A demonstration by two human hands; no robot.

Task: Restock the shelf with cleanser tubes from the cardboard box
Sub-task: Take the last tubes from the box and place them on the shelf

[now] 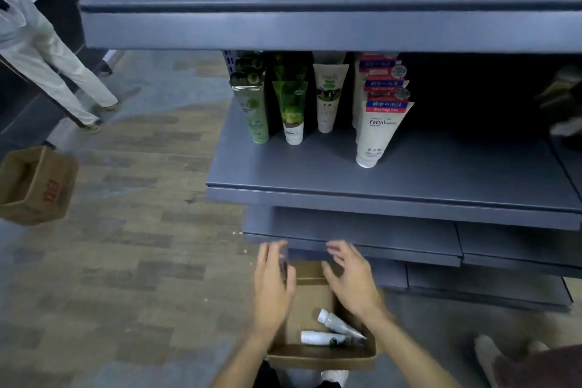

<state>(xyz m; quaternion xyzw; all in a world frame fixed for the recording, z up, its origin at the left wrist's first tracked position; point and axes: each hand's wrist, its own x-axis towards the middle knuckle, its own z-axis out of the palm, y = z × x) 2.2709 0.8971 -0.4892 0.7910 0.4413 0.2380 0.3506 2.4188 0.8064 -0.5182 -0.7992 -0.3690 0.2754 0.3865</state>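
Both hands, left and right, hovered empty with fingers spread over the brown cardboard box, likely reaching for its white cleanser tubes.

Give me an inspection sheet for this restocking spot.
Surface: grey middle shelf, bare at front and right.
Job's things: cardboard box on the floor, two tubes lying inside; four rows of tubes stand cap down at the shelf's back left.
Clutter: second box on the floor at left; small white specks on the floor.
Grippers: left hand and right hand open above the box, holding nothing, blurred.
Cables: nothing seen.
Surroundings: top shelf bare, lower shelves below; wood-look floor; another person's legs at far left.
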